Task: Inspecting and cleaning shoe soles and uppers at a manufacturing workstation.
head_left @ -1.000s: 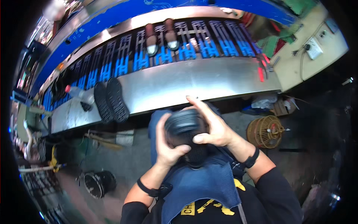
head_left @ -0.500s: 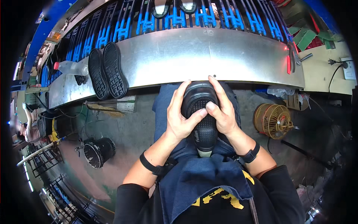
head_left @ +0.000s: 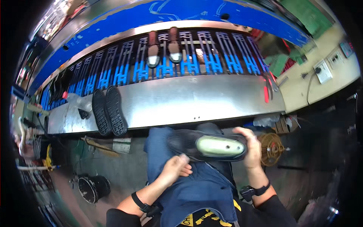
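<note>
A black shoe [head_left: 183,145] lies sideways above my lap, with a pale green shoe last [head_left: 217,146] filling its opening. My right hand [head_left: 252,149] is wrapped round the shoe's right end, the fingers partly behind it. Below the shoe's left part is my left hand [head_left: 174,169], fingers curled in and thumb tip close to the shoe's lower edge; whether it touches cannot be made out. Motion blurs the shoe's left end. Two black shoe soles [head_left: 109,113] rest side by side, tread up, on the left of the metal bench top [head_left: 196,102].
Beyond the bench, two dark shoes with pale toes [head_left: 153,53] stand on a rack with blue supports [head_left: 162,70]. A plastic bottle [head_left: 77,101] lies at left, red-handled tool [head_left: 266,90] at right. On the floor are a black bucket [head_left: 92,188] and a round wooden reel [head_left: 271,149].
The shoe has turned from lengthwise, sole up, to sideways with its last showing. My left hand has moved down off the sole; my right has shifted right. The view has tilted up.
</note>
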Demonstrator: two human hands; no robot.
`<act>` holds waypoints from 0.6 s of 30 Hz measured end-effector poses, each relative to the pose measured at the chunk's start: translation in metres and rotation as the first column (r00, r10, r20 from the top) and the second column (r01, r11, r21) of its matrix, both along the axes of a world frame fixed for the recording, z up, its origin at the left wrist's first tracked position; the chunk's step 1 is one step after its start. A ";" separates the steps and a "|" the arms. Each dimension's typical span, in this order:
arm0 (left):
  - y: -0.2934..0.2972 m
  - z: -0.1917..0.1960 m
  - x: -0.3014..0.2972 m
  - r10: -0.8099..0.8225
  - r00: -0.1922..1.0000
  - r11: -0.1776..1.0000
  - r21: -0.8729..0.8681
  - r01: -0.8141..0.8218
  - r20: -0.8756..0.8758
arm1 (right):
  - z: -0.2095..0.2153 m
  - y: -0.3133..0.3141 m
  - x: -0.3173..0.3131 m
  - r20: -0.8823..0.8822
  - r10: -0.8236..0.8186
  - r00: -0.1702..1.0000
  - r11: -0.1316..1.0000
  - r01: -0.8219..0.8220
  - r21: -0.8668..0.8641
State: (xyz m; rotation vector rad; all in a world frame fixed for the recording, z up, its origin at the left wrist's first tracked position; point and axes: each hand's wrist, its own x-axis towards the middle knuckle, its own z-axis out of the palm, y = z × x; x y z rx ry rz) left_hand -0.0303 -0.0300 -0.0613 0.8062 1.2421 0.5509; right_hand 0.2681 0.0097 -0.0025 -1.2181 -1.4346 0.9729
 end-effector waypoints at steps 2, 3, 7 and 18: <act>0.015 0.012 0.010 0.120 0.811 0.579 0.704 0.412 -0.573 | -0.011 0.011 0.021 0.048 -0.045 0.998 0.999 0.046 -0.010; 0.038 0.019 0.017 0.006 0.820 0.391 0.756 0.525 -0.572 | -0.024 0.016 0.025 0.176 0.039 0.984 0.998 -0.045 0.032; 0.087 -0.012 0.041 -0.163 0.894 0.373 0.813 0.447 -0.417 | -0.044 0.029 0.013 0.027 -0.054 0.998 0.992 0.056 -0.113; 0.373 0.018 -0.144 0.613 0.778 0.597 0.566 -0.569 0.135 | -0.057 0.369 -0.201 0.298 0.302 0.906 0.947 -0.249 -0.201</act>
